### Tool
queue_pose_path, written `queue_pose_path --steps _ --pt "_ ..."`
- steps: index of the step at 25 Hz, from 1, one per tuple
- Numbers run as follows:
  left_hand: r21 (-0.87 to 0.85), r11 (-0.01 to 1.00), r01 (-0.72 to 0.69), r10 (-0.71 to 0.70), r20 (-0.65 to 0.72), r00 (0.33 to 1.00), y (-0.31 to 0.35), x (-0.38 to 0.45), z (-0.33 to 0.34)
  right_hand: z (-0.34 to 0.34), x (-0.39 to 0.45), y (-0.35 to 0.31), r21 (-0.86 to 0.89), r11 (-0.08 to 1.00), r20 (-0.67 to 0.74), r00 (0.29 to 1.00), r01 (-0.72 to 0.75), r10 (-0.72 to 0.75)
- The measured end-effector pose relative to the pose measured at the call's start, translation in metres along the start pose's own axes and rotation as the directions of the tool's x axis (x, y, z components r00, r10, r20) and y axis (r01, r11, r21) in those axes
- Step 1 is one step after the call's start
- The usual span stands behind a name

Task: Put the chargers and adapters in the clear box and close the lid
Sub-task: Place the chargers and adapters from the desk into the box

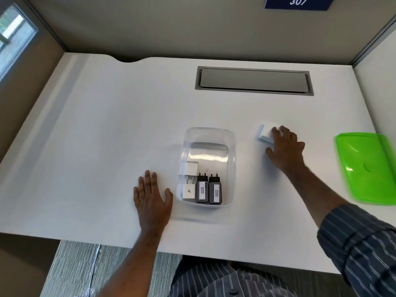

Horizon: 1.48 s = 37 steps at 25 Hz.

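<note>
A clear box (pixel 232 151) stands on the white desk near its front. Inside lie two white chargers (pixel 189 190) at the left and two black adapters (pixel 202 190) labelled 026 and 002 beside them. My left hand (pixel 151 195) rests flat on the desk just left of the box, fingers straight. To the right of the box, my right hand (pixel 285 146) lies over a white charger (pixel 266 131), fingers curled onto its right side. The green lid (pixel 367 166) lies on the desk at the far right.
A grey cable hatch (pixel 254 80) is set into the white desk (pixel 107 125) at the back. Partition walls close off the back and both sides. The desk's front edge runs just below my left wrist.
</note>
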State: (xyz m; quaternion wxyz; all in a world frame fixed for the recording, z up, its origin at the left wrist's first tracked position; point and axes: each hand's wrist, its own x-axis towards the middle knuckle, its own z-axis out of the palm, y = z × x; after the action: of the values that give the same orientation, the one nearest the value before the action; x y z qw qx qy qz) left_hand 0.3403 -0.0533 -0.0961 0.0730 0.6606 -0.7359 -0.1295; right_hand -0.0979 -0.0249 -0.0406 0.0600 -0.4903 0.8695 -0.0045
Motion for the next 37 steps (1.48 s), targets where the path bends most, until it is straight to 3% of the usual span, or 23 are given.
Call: queue_pose_path --steps 3,6,10,14,23,28,37 --pt "-0.001 1.000 -0.006 0.006 0.001 1.000 0.000 -0.001 0.000 0.000 -0.022 -0.009 -0.060 0.996 -0.130 0.988 0.073 -0.080" --pt "-0.009 1.000 -0.005 0.005 0.006 1.000 0.001 -0.001 -0.001 -0.002 -0.029 -0.011 -0.090 0.989 -0.170 0.976 0.121 -0.135" --pt "-0.014 1.000 -0.006 0.006 0.009 1.000 0.001 -0.002 -0.003 -0.014 -0.014 -0.011 0.120 0.983 -0.005 0.991 0.135 -0.136" --pt "-0.024 1.000 -0.004 0.004 0.008 1.000 0.001 -0.002 -0.003 -0.020 -0.015 -0.013 0.255 0.966 0.117 0.991 0.034 -0.065" --pt "-0.028 1.000 -0.012 0.012 -0.008 1.000 -0.003 -0.002 0.001 -0.066 -0.044 -0.054 0.431 0.900 -0.021 0.998 0.067 -0.064" --pt "-0.028 1.000 -0.010 0.009 -0.012 1.000 -0.002 -0.002 0.000 -0.091 -0.056 -0.104 0.461 0.853 -0.121 0.970 0.244 -0.212" --pt "-0.031 0.999 -0.010 0.010 -0.020 1.000 -0.002 -0.001 0.002 -0.065 -0.049 -0.165 0.286 0.843 0.074 0.867 0.455 -0.493"
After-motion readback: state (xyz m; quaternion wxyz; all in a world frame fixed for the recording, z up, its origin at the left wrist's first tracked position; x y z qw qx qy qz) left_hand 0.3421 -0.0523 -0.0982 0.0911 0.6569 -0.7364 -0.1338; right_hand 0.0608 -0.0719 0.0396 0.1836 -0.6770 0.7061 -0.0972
